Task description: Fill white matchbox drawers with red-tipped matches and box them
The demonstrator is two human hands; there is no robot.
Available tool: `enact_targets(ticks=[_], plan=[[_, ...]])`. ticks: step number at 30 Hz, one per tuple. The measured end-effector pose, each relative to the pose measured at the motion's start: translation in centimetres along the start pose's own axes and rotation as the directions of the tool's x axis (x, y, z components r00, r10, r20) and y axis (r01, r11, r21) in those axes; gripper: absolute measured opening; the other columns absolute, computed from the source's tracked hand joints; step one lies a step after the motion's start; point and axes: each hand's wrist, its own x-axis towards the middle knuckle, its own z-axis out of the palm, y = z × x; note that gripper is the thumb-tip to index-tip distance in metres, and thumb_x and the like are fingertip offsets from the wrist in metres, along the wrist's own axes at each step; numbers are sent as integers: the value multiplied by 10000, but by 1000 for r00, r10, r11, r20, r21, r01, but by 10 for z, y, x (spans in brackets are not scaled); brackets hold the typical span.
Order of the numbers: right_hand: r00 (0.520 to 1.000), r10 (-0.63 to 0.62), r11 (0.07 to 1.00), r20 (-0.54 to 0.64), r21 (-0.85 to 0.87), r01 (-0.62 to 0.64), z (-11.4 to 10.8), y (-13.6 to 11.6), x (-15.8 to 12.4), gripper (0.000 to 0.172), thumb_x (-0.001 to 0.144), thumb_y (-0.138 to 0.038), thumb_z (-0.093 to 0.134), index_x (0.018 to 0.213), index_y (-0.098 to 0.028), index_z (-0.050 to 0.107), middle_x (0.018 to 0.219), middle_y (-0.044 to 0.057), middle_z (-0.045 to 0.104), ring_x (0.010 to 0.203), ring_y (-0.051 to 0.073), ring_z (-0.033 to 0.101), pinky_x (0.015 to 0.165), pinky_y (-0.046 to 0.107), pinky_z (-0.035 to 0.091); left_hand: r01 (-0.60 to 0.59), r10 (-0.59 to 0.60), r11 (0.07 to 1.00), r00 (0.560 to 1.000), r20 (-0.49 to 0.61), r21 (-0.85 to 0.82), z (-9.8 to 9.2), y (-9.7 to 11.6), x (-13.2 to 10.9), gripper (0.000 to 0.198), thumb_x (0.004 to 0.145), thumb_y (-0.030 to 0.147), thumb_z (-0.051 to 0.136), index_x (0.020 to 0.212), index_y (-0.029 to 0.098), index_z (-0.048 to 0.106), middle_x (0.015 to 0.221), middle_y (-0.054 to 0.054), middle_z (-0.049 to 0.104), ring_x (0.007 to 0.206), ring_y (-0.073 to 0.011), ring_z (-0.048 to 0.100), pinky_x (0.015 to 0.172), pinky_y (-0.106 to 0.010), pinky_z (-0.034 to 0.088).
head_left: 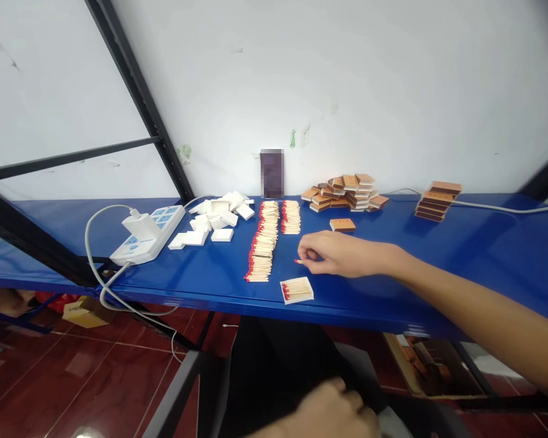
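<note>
My right hand [329, 252] is over the blue table, pinching a red-tipped match [298, 261] between thumb and fingers. Just below it, near the table's front edge, lies a white matchbox tray [307, 298] partly filled with matches, their red heads to the left. To the left of the hand a long column of loose matches [262, 243] runs front to back, with a shorter column of matches [291, 218] beside it. My left hand [333, 413] hovers low over my lap, away from the table; it is smeared by motion, so its fingers are unclear.
White empty trays [217, 213] are heaped at the left, beside a power strip [148, 236] with a cable. Brown matchbox sleeves [347, 191] pile up at the back, one sleeve [342, 225] in front. A matchbox stack [437, 201] leans at the right. Below sits an open carton [404, 368].
</note>
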Motion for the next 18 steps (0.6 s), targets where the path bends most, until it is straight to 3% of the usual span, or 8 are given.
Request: enact_targets(ticks=[3,6,8,11,13,15,18], plan=[[995,-98,993,-25,67,100,2,-12,0,56,854,-223,579,826,-175,586,808,11,600,691,123,502,650,244,359,68,-75,997,983,-169,-43,-28,-31,4,155,865,214,483,727,228,554,618,-29,549,526,-163,470,512,-329,369],[989,-146,988,-20,42,147,6,-21,1,18,818,-186,599,808,-171,605,801,9,597,694,121,499,651,243,357,180,-215,976,892,-397,-123,-58,-71,6,130,832,138,468,734,224,479,562,11,492,494,-149,428,499,-316,334],[987,-152,987,-55,37,154,7,-20,2,38,827,-192,595,815,-167,621,787,7,596,680,117,497,645,243,357,301,-305,951,877,-371,-69,-69,-93,5,24,854,181,518,857,205,522,671,-9,574,554,-150,510,519,-298,383],[974,-126,990,-190,31,134,6,-11,6,113,872,-195,547,800,-159,626,722,-3,576,632,109,475,629,243,350,401,-379,915,886,-267,35,-66,-113,4,234,851,303,545,1050,180,548,833,-51,658,663,-193,619,579,-312,469],[963,-74,997,-259,15,80,6,-1,9,153,890,-207,531,778,-159,624,668,-13,554,589,104,453,601,244,334,403,-375,910,898,-232,91,-57,-117,3,334,841,370,542,1111,174,547,886,-68,678,728,-233,659,626,-343,508],[967,-12,1000,-255,-1,13,8,10,13,159,896,-226,537,787,-161,634,630,-22,537,566,105,451,580,243,321,403,-371,908,901,-227,114,-50,-119,4,407,843,426,537,1157,169,547,930,-80,697,770,-255,682,649,-358,524],[966,62,995,-250,-62,-80,14,28,19,168,905,-247,549,966,-147,669,678,0,577,606,127,501,597,247,335,437,-413,892,892,-184,115,-46,-120,7,466,864,485,540,1214,176,548,977,-72,723,783,-255,705,637,-351,522]])
